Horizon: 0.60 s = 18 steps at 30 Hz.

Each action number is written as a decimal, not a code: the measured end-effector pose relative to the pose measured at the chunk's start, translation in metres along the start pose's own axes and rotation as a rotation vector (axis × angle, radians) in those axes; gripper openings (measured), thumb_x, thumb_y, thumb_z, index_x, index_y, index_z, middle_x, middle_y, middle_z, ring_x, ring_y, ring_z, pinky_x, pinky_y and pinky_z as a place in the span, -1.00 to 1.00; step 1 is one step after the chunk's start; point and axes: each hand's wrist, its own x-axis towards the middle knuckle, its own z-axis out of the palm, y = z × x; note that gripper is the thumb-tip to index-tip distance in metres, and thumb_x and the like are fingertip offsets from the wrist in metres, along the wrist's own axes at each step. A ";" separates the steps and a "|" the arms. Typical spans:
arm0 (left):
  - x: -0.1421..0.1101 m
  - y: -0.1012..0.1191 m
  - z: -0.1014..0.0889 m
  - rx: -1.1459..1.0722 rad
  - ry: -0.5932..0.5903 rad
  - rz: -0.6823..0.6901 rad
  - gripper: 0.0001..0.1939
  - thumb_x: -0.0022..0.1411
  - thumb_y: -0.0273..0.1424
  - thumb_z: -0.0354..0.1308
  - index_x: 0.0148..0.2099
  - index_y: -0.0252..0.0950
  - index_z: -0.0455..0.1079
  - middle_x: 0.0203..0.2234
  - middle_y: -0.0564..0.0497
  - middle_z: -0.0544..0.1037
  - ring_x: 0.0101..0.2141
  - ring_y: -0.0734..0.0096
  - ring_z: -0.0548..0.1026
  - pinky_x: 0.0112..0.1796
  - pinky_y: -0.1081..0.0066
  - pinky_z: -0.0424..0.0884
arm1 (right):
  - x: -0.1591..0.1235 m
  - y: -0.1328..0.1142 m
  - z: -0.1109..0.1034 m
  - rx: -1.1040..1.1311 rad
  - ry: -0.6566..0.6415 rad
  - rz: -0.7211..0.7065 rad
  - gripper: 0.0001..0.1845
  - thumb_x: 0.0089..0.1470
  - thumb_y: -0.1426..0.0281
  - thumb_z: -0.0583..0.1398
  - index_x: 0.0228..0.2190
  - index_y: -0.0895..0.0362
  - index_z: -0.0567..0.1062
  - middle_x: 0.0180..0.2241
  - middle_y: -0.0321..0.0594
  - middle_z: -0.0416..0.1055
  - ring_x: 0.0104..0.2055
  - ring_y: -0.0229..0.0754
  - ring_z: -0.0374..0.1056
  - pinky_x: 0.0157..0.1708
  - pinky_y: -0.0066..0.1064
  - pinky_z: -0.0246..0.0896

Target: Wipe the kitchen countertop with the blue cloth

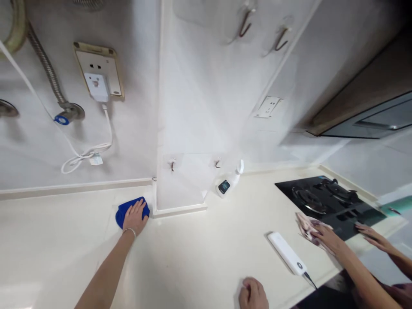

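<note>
My left hand (135,218) lies flat, fingers spread, pressing on a blue cloth (122,212) on the cream counter (193,249), close to the foot of a white wall column (180,189). My right hand (253,294) rests on the counter near its front edge with the fingers curled into a loose fist and nothing seen in it. A co-worker's hand (326,238) presses a pinkish cloth (307,225) beside the black gas hob (328,201); their other hand (373,236) lies flat at the hob's front edge.
A white power strip (286,253) with a dark cable lies between my right hand and the co-worker. A white spray bottle (228,182) stands by the wall. A socket with a white plug and coiled cord (98,81), a flexible hose and wall hooks are above.
</note>
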 end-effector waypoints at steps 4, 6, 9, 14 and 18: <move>-0.046 0.026 -0.001 0.033 0.050 -0.079 -0.39 0.20 -0.39 -0.08 0.31 -0.28 0.19 0.31 -0.09 0.18 0.30 0.26 0.13 0.29 0.12 0.00 | -0.004 -0.003 0.000 -0.007 0.007 -0.008 -0.88 0.00 0.36 0.06 -0.38 0.01 0.39 -0.29 -0.10 0.41 -0.27 0.04 0.37 -0.29 -0.09 0.27; -0.069 0.044 0.001 0.044 0.070 -0.108 -0.39 0.21 -0.39 -0.09 0.31 -0.29 0.18 0.32 -0.10 0.17 0.30 0.24 0.12 0.29 0.11 0.00 | -0.004 -0.007 -0.001 -0.033 0.017 -0.022 -0.87 0.01 0.41 0.03 -0.37 0.05 0.37 -0.28 -0.10 0.40 -0.26 -0.01 0.34 -0.26 -0.15 0.23; -0.106 0.078 0.004 0.051 0.070 -0.100 -0.38 0.22 -0.38 -0.11 0.32 -0.34 0.16 0.33 -0.13 0.13 0.31 0.21 0.09 0.29 0.08 -0.02 | -0.004 -0.016 -0.005 -0.068 0.016 -0.035 -0.86 0.04 0.45 0.02 -0.37 0.09 0.37 -0.28 -0.11 0.37 -0.22 -0.05 0.31 -0.23 -0.23 0.17; -0.164 0.152 0.013 0.016 -0.062 0.097 -0.32 0.19 -0.40 -0.09 0.36 -0.38 0.08 0.36 -0.12 0.03 0.34 0.17 -0.01 0.30 0.05 -0.04 | -0.001 -0.028 -0.013 -0.068 -0.030 0.032 -0.85 0.07 0.46 0.01 -0.36 0.11 0.38 -0.24 -0.13 0.35 -0.19 -0.10 0.26 -0.22 -0.29 0.09; -0.196 0.227 0.028 -0.111 -0.213 0.367 -0.20 0.13 -0.40 -0.01 0.42 -0.34 -0.07 0.40 -0.09 -0.11 0.37 0.12 -0.11 0.31 0.00 -0.10 | 0.000 -0.031 -0.016 -0.061 -0.049 0.075 -0.84 0.08 0.47 0.01 -0.35 0.11 0.39 -0.22 -0.14 0.35 -0.18 -0.11 0.24 -0.21 -0.30 0.05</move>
